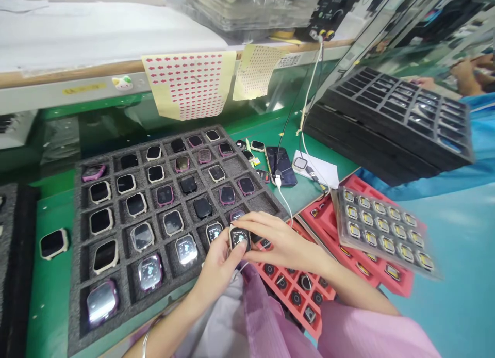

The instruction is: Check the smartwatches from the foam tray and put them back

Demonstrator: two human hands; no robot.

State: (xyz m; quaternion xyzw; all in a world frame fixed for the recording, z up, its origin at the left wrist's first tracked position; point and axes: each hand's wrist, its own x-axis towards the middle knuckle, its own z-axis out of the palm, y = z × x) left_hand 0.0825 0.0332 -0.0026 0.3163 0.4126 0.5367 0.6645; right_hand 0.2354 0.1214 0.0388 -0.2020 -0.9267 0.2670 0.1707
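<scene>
Tabletop (48,296): green, beneath the trays.
Foam tray (75,296): grey, compartments filled with smartwatches (105,256).
Hands: together, left hand (216,265) and right hand (276,242) both gripping the held smartwatch (240,238); neither is nearer.
Watch position: between the fingertips, at the tray's near edge toward its right end.
Watch face: up, left thumb on its lower part; long axis unclear.

Looks like an electronics assembly workshop, right here: has a green worktop (50,206), a foam tray (234,167) carrying row upon row of smartwatches (106,257), red trays (327,221) of small parts, stacked black trays (356,136), arrow-sticker sheets (189,84) hanging off the shelf (38,96), even another person's arm (466,78) beyond!
</scene>
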